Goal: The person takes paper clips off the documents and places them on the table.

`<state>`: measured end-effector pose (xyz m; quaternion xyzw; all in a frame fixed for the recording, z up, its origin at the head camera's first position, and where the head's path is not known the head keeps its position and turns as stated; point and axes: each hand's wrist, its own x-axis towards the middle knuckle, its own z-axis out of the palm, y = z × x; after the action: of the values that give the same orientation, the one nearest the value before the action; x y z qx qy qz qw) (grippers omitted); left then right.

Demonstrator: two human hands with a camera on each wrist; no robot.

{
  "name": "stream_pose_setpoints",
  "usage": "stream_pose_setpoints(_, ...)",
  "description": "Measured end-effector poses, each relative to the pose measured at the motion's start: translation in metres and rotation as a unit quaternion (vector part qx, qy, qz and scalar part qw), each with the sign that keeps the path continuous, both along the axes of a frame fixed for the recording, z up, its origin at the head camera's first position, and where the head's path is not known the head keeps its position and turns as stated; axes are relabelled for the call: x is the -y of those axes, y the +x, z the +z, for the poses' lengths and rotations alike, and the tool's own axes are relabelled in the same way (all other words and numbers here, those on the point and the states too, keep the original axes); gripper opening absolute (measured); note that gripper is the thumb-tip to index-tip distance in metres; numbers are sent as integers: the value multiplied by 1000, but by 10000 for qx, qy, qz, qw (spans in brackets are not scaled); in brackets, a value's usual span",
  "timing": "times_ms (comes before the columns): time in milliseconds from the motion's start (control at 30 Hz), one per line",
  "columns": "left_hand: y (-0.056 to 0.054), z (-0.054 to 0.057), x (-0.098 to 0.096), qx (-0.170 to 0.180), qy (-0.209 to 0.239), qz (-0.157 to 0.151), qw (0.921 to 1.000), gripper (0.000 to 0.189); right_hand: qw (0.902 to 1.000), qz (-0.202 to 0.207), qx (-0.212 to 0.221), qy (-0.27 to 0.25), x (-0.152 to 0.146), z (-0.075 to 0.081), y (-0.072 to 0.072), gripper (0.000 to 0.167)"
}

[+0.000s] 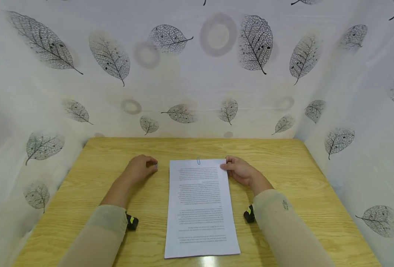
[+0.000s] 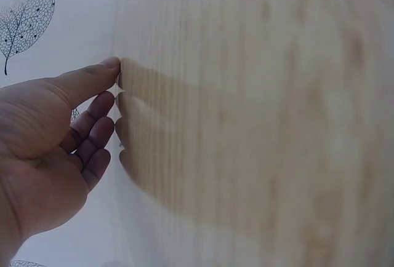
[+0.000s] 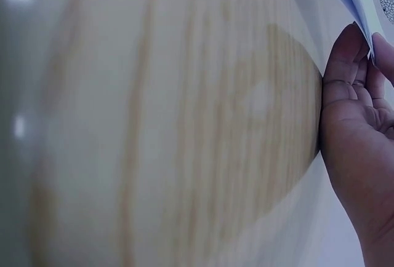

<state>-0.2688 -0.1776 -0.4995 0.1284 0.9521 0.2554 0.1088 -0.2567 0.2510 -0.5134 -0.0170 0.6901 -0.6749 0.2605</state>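
papers [image 1: 200,211] pinched by r hand [image 1: 243,171] | l hand [image 1: 138,169] left of papers, hold unclear | papers prob. being clipped | next: steadying needed by clip [image 1: 198,161]

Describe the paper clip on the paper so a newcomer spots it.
On the wooden table lies white printed paper. Midway along its far edge sits the paper clip, a small thin loop, set apart from the paper by its blue colour.

Looks like smooth, matt paper in the printed sheets [image 1: 200,207]. Shows wood grain under a glossy, light-reflecting finish on the tabletop [image 1: 283,163]. Appears to be matt cloth in the sleeves [image 1: 294,230], plastic in the wrist cameras [image 1: 249,214]. Looks smooth and faintly shiny across the leaf-print curtain [image 1: 190,78].
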Motion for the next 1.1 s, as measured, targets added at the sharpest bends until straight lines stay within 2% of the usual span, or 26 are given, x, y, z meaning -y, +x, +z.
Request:
stream_pose_setpoints(367,0,-2,1,4,75,56,10000,39,10000,30,-5,-19,-1,2,0,18)
stream_pose_setpoints(533,0,-2,1,85,277,127,9995,41,10000,67,-25,-48,0,3,1,17)
stream_pose_setpoints(800,4,-3,2,234,539,194,9981,57,9999,75,-13,-89,0,4,3,17)
stream_pose_setpoints(1100,7,3,-3,17,374,310,9988,61,9999,76,-14,-120,0,5,3,17)
